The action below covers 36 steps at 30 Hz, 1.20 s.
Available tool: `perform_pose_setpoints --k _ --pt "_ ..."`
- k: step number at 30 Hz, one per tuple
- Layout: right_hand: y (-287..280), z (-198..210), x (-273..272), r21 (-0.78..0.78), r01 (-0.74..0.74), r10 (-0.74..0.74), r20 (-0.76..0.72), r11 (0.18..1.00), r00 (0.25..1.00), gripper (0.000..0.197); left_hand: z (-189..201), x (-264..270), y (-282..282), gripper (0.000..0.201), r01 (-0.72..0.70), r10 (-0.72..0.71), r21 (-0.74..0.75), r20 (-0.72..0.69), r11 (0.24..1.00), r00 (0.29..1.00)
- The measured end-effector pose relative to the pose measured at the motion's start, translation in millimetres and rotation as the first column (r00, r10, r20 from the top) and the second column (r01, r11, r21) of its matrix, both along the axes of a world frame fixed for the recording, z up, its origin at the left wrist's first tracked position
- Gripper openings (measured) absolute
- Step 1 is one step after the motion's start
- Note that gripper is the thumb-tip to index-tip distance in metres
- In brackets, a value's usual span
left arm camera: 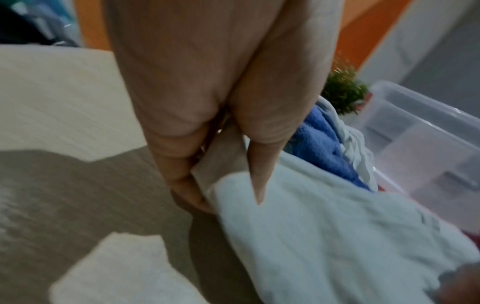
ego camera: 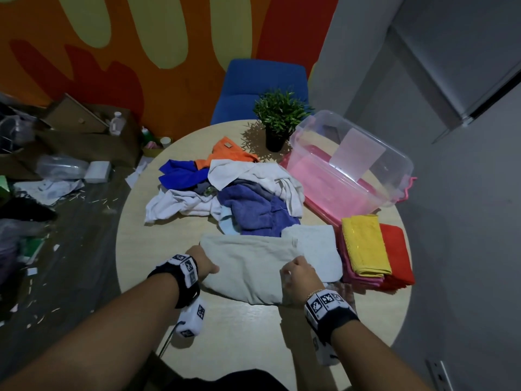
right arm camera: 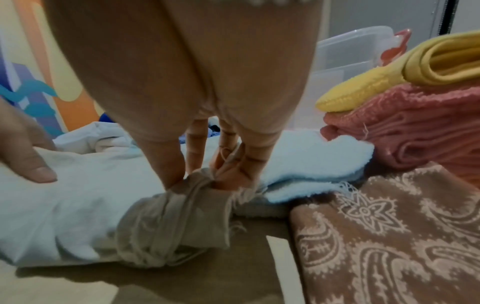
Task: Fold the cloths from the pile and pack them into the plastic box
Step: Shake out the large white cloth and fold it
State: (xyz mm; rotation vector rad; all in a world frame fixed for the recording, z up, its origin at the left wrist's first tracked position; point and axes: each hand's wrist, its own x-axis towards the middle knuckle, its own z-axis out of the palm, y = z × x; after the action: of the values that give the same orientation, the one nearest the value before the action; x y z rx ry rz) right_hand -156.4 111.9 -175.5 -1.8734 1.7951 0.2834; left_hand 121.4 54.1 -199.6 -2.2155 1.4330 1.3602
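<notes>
**Both hands on the beige cloth in front of the pile**

Head view: a beige cloth (ego camera: 248,266) lies folded on the round table (ego camera: 146,244), just on the near side of the pile (ego camera: 225,187) of loose cloths. The left hand (ego camera: 204,263) holds its left edge and the right hand (ego camera: 300,277) its right edge. Right of the pile stands the plastic box (ego camera: 346,165), tipped open on a pink lid. Nearer than the box sits a stack with a yellow cloth (ego camera: 365,244) on top.

Left wrist view: the left hand's fingers (left arm camera: 182,179) and thumb pinch the cloth's edge; the blue towel (left arm camera: 322,152) of the pile lies beyond.

Right wrist view: the right hand's fingertips (right arm camera: 233,174) clamp a bunched, frayed corner of the cloth. A patterned brown cloth (right arm camera: 389,236) lies right of that corner.
</notes>
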Motion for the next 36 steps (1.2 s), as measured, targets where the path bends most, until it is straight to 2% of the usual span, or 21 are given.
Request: perform_pose_setpoints --k 2,5,6,7,10,12,14,15,17,18,19,20,21,23,25,27,29,30,32,34,36 --pt "5 2 0 0.002 0.014 -0.014 0.067 1.000 0.998 0.028 7 4 -6 0.083 -0.007 0.010 0.046 -0.062 0.999 0.998" --pt "7 14 3 0.080 0.005 -0.016 0.132 0.997 0.991 0.027 23 12 -18 0.114 0.029 -0.023 0.025 -0.200 0.999 0.980" --pt "5 21 4 0.080 0.001 -0.013 0.151 0.997 0.988 0.032 36 12 -21 0.105 0.062 -0.068 -0.034 -0.222 0.997 0.973" --pt "1 30 6 0.045 0.008 -0.016 0.176 0.999 0.984 0.041 56 8 -21 0.087 0.109 -0.134 -0.115 -0.236 0.987 0.963" --pt "-17 68 13 -0.190 0.061 0.005 0.330 0.980 0.944 0.084 128 -11 -20 0.043 0.307 -0.381 -0.283 -0.258 0.908 0.888" --pt "-31 98 22 -0.264 0.142 0.022 0.534 0.954 0.845 0.113 163 -22 -21 0.030 0.436 -0.541 -0.352 -0.295 0.828 0.788" --pt "-42 123 27 -0.236 0.215 0.018 0.714 0.948 0.700 0.128 195 -31 -24 0.035 0.481 -0.619 -0.410 -0.340 0.775 0.708" --pt "-49 131 27 -0.202 0.221 0.013 0.766 0.954 0.643 0.121 206 -33 -26 0.037 0.462 -0.633 -0.462 -0.343 0.757 0.694" --pt "-59 143 25 -0.138 0.188 0.005 0.819 0.973 0.574 0.075 215 -29 -34 0.044 0.330 -0.588 -0.576 -0.345 0.748 0.732" --pt "-63 147 25 -0.138 0.191 0.008 0.829 0.972 0.559 0.054 211 -24 -37 0.050 0.223 -0.528 -0.597 -0.403 0.771 0.748" --pt "-66 148 24 -0.162 0.212 0.019 0.834 0.964 0.552 0.043 210 -18 -38 0.054 0.125 -0.463 -0.584 -0.475 0.802 0.749" --pt "-68 149 24 -0.192 0.236 0.032 0.836 0.953 0.548 0.038 204 -13 -38 0.054 0.068 -0.417 -0.564 -0.519 0.823 0.746" --pt "-69 149 25 -0.208 0.256 0.037 0.839 0.944 0.543 0.036 199 -10 -38 0.047 0.063 -0.407 -0.573 -0.495 0.817 0.768" --pt "-71 150 27 -0.199 0.283 0.014 0.839 0.938 0.544 0.033 189 -9 -37 0.031 0.117 -0.419 -0.617 -0.370 0.778 0.829" --pt "-73 155 31 -0.180 0.303 -0.012 0.843 0.936 0.538 0.037 186 -12 -38 0.037 0.072 -0.366 -0.649 -0.330 0.757 0.870" --pt "-72 165 31 -0.168 0.323 -0.018 0.865 0.932 0.501 0.040 190 -14 -38 0.038 -0.048 -0.325 -0.681 -0.409 0.731 0.853" --pt "-67 174 30 -0.150 0.338 -0.021 0.890 0.929 0.455 0.042 196 -12 -37 0.031 -0.119 -0.345 -0.685 -0.500 0.718 0.794" --pt "-63 175 28 -0.155 0.322 -0.012 0.887 0.934 0.461 0.043 198 -10 -34 0.027 -0.106 -0.379 -0.682 -0.520 0.723 0.765" --pt "-50 167 26 -0.178 0.251 0.020 0.850 0.951 0.526 0.037 192 -5 -25 0.021 -0.005 -0.446 -0.654 -0.521 0.756 0.727" --pt "-30 148 27 -0.126 0.135 0.022 0.806 0.983 0.591 0.027 167 -3 -14 0.025 0.174 -0.507 -0.580 -0.480 0.796 0.716" --pt "-7 118 31 -0.007 -0.005 0.009 0.727 1.000 0.687 0.031 127 -5 3 0.029 0.419 -0.585 -0.429 -0.406 0.800 0.702"
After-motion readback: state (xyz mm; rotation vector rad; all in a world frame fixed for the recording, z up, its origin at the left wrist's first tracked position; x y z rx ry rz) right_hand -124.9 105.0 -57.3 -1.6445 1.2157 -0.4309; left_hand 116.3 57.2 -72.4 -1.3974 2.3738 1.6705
